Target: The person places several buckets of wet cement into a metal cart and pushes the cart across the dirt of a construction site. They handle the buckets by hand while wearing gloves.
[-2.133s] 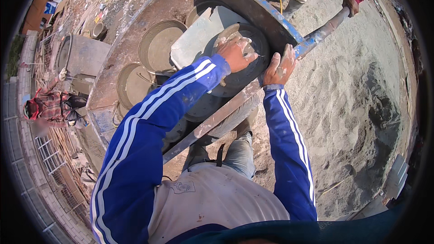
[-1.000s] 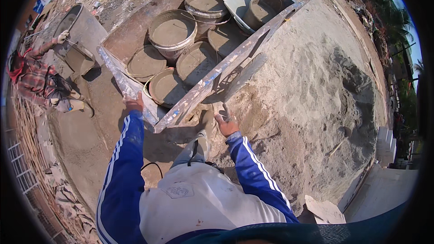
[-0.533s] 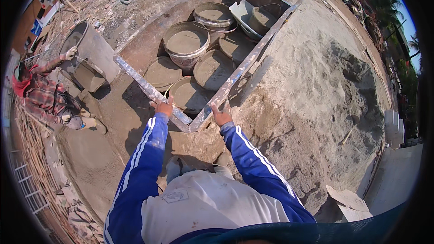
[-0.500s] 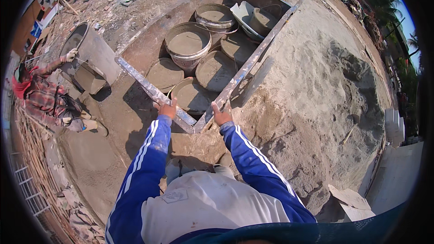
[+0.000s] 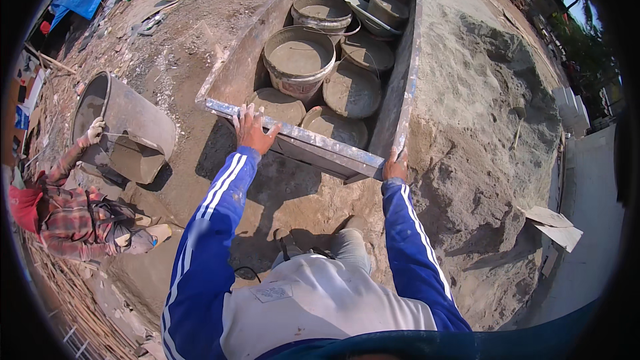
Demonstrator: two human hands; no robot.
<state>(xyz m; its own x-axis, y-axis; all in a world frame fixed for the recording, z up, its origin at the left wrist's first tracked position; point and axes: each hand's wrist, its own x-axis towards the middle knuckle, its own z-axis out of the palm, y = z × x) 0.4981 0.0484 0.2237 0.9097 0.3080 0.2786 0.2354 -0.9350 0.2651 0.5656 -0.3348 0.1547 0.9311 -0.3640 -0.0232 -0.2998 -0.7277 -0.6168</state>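
A large metal cart (image 5: 293, 135) with a worn, paint-flecked rim stands in front of me, loaded with several buckets of wet grey mortar. Over the left part of its near rim my left hand (image 5: 255, 131) is hooked, fingers slightly apart. My right hand (image 5: 396, 165) grips the near right corner. Nearest inside are low-set mortar-filled buckets, one (image 5: 335, 125) just behind the rim. A taller white bucket (image 5: 299, 60) stands above them, with another bucket (image 5: 322, 12) behind it. At the far right a smaller bucket (image 5: 387, 11) sits in a white basin (image 5: 360, 1).
To the left, a person (image 5: 73, 217) in a plaid shirt and red head covering holds a mortar-streaked bucket (image 5: 137, 157) against a big grey drum (image 5: 130, 110). A sand heap (image 5: 480, 140) rises along the cart's right side. Further right runs a pale wall (image 5: 587, 207).
The cart has swung round and slid away, its near rim now lying across my view. My hands have moved farther apart, the right one outward along with the corner.
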